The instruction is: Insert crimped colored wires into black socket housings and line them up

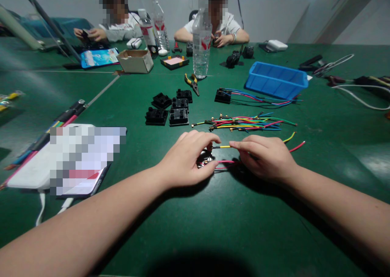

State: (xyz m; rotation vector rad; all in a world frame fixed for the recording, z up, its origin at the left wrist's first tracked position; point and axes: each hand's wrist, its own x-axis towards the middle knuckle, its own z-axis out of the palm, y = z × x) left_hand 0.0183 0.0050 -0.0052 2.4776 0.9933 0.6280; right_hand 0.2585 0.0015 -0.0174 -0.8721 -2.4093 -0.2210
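Note:
On the green table, my left hand [193,157] curls around a small dark part with shiny metal bits [206,159], mostly hidden under its fingers. My right hand [263,155] pinches a yellow wire [225,146] whose black-sleeved end runs toward that part. Red wires [227,162] leave the part and pass under my right hand. A yellow-green tail and a red tail [297,147] stick out past it. Beyond my hands lies a bundle of coloured wires [243,122] with brass terminals. Several black plastic housings [179,116] sit left of the bundle.
Pliers [192,84] lie near a water bottle [201,41]. A black housing with wires [223,96] is in front of a blue bin [276,80]. A phone [88,167] and white power bank [33,167] are at left. Two people sit across the table, beyond a cardboard box [136,61].

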